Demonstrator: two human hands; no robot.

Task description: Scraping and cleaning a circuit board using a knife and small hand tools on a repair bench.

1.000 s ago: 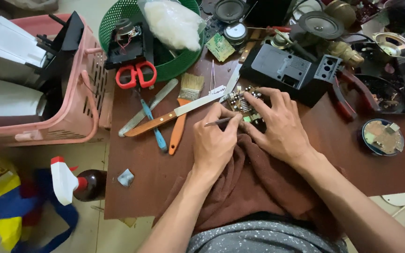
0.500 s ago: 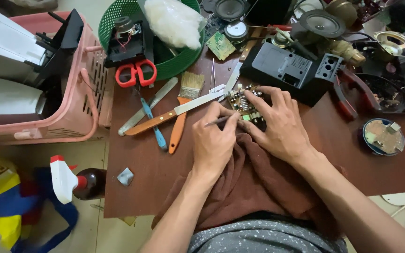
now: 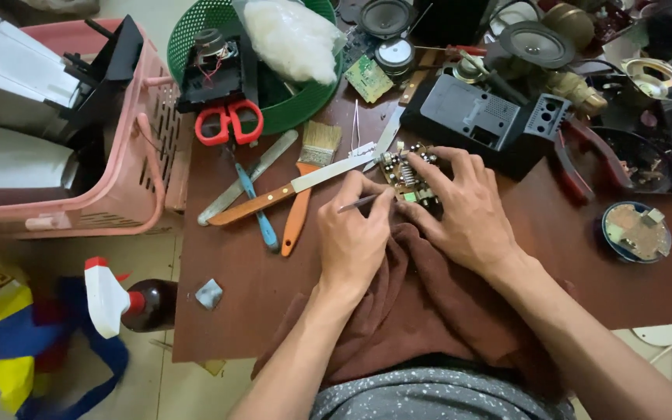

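Soft, even daylight falls from above; the left hand [image 3: 355, 233] and right hand [image 3: 460, 206] cast only faint shadows onto the dark brown cloth [image 3: 421, 311] beneath them. Sharp centre; edges bend wide-angle, corners slightly dim.

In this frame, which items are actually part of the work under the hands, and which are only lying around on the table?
In use:
left hand pinching a thin metal tool
right hand steadying the small circuit board
brown cloth beneath them

Lying about:
red scissors
paintbrush
wooden-handled knife
blue-handled tool
green basket
pink basket
black casing
spray bottle
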